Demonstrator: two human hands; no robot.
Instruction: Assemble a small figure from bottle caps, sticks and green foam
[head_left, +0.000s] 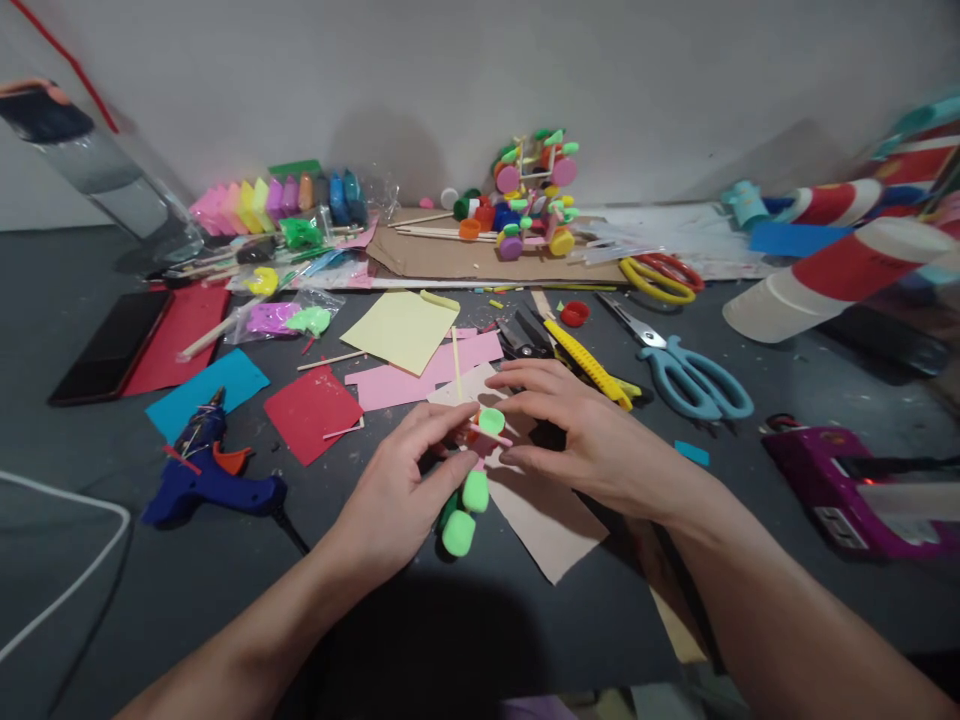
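My left hand (416, 480) is closed on a small craft model (475, 490) with bright green clay pads, dark green caps and a pink stick. Fingers hide much of the model's left side. Close beside its upper end, my right hand (570, 425) has its fingers spread apart, with nothing visible between them; I cannot tell whether a fingertip touches the model. Under both hands lies a pale cardboard strip (551, 530). A yellow utility knife (589, 362) rests just past my right hand, near blue-handled scissors (682, 375).
To the left lie a blue glue gun (217, 485), a phone (112, 345) and coloured paper squares. Finished-looking bottle-cap models (536, 195) stand at the back on cardboard (435, 258). A paper cup stack (832, 275) and a purple device (847, 500) occupy the right.
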